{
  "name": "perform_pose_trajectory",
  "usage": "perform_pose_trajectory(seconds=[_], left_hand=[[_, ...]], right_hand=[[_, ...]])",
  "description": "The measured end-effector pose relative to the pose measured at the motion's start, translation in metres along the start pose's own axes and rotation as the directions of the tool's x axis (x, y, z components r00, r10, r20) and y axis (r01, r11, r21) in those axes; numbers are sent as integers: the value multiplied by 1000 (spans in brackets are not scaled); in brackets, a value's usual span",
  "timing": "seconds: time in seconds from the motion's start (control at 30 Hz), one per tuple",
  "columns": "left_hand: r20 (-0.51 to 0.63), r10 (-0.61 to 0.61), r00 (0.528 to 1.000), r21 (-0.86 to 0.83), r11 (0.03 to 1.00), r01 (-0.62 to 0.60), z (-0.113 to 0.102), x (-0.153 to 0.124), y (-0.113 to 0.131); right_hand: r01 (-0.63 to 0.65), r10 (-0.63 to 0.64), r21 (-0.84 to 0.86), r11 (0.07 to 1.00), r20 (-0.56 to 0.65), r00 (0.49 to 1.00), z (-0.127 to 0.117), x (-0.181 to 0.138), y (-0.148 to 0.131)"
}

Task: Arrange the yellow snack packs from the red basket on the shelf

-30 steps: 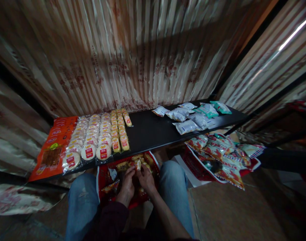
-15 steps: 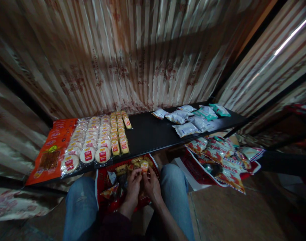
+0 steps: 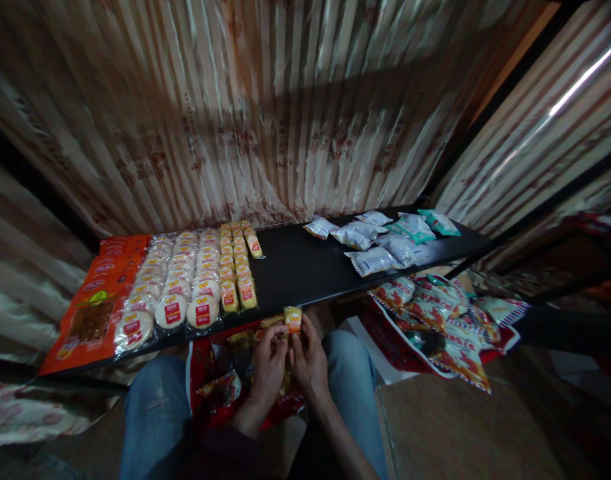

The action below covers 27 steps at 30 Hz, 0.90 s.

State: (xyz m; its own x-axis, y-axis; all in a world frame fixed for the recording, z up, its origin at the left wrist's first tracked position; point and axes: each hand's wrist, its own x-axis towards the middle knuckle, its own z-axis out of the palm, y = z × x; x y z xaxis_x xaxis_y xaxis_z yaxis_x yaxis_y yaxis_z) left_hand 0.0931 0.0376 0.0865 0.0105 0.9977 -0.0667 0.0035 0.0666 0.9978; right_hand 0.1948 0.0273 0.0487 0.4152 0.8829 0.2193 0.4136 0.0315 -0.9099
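Observation:
Between my two hands a small yellow wrapped snack bar (image 3: 293, 320) with a red-and-orange label stands upright, just in front of the shelf edge. My right hand (image 3: 308, 360) grips it with thumb and fingers closed. The bent fingers of my left hand (image 3: 269, 365) pinch at its left side. Below them is a red basket (image 3: 198, 367) between my knees, partly covered by my hands and holding mixed packaged snacks. On the black shelf (image 3: 290, 267), similar yellow snack bars (image 3: 238, 267) lie in overlapping rows beside columns of round white crackers (image 3: 204, 310) in clear wrappers.
A large orange packet (image 3: 93, 303) lies at the shelf's left end. Silver and green snack bags (image 3: 370, 259) lie loosely on its right part. Another red basket (image 3: 390, 337), piled with chip bags (image 3: 450, 320), stands below on the right. A striped curtain (image 3: 285, 120) hangs behind.
My hands have raised the yellow snack bar slightly and turned it, so more of its length and label shows. The camera view has shifted a little.

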Motion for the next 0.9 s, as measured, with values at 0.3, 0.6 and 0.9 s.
perform_pose_trajectory(seconds=[0.3, 0.6, 0.9], left_hand=[[-95, 62, 994, -20, 998, -64, 6, 45, 35], [-117, 132, 984, 143, 983, -115, 10, 93, 41], [-163, 66, 984, 253, 967, -23, 22, 122, 35]], right_hand=[[9, -12, 37, 999, 72, 997, 12, 61, -34], [-10, 11, -8, 1000, 180, 984, 44, 121, -35], [14, 2, -71, 997, 207, 978, 65, 151, -23]])
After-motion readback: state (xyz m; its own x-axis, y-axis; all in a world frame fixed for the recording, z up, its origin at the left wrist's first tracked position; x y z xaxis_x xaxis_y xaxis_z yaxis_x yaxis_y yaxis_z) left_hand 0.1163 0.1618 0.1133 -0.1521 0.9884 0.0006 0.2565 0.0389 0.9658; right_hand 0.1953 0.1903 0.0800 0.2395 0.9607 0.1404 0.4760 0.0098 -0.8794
